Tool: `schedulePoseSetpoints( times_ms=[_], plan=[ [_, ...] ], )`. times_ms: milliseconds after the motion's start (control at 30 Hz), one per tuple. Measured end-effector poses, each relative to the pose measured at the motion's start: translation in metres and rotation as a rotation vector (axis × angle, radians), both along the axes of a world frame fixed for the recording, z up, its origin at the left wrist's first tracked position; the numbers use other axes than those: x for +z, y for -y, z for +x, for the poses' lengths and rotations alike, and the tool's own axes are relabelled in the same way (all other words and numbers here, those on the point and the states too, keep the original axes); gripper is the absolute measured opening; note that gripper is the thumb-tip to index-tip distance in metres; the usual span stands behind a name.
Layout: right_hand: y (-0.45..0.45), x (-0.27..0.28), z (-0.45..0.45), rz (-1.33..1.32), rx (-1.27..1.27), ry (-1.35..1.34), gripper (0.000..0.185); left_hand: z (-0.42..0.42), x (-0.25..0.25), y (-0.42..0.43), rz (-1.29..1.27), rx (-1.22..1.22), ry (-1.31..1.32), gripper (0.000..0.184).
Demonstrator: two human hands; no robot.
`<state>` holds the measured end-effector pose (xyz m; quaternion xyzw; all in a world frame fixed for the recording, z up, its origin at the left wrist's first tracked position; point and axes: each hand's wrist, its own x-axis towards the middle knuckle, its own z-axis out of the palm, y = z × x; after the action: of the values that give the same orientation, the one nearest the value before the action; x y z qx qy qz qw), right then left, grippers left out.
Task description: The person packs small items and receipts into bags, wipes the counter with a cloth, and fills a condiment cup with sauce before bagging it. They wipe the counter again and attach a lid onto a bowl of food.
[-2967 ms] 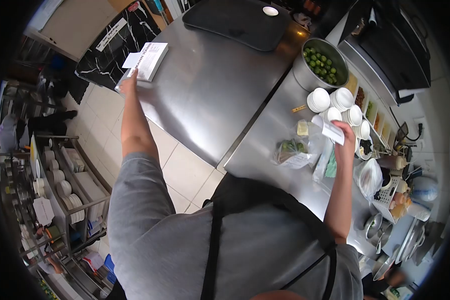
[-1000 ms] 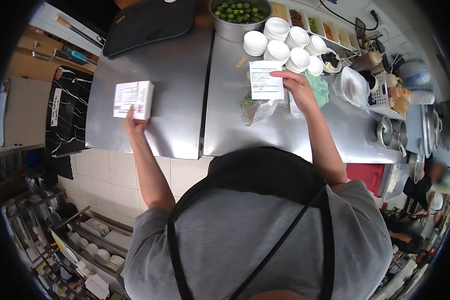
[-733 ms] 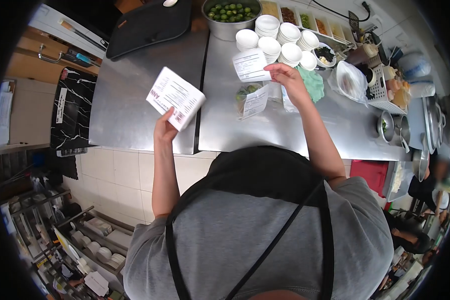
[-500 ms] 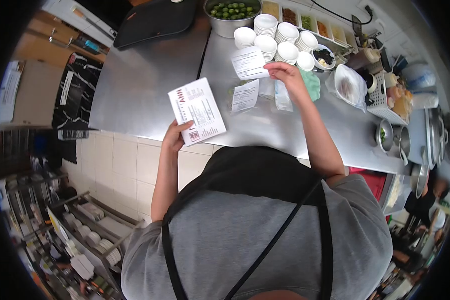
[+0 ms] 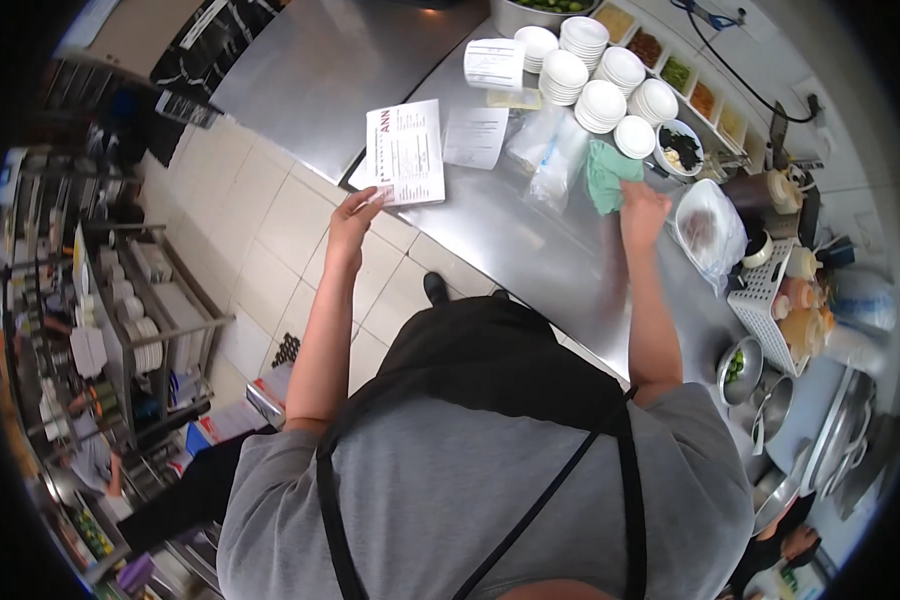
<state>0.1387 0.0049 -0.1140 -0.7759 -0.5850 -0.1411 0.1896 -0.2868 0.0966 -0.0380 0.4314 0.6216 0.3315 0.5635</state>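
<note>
The steel surface [image 5: 530, 240] carries stacked white bowls [image 5: 602, 100] at its far side. At its near edge is the white box [image 5: 406, 150] – dark red letters reading "ANN", its smaller print illegible. The left hand [image 5: 353, 217] touches the box's lower corner, though I cannot tell whether it grips. The right hand [image 5: 645, 208] is curled at the green cloth [image 5: 610, 172] – grip unclear. Two printed slips [image 5: 473, 138] lie beyond the box, too fine to read.
</note>
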Motion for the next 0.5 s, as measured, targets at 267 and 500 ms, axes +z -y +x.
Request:
schedulePoseSetpoints(
  times_ms=[267,500],
  plan=[
    [-0.022,0.086,-0.07,0.324,0.181,-0.384,0.009,-0.056,-0.025,0.092,0.022,0.155,-0.094,0.028],
    [0.022,-0.016,-0.308,-0.543,0.745,-1.318,0.011,-0.115,-0.1,0.192,-0.032,0.164,-0.256,0.023]
  ],
)
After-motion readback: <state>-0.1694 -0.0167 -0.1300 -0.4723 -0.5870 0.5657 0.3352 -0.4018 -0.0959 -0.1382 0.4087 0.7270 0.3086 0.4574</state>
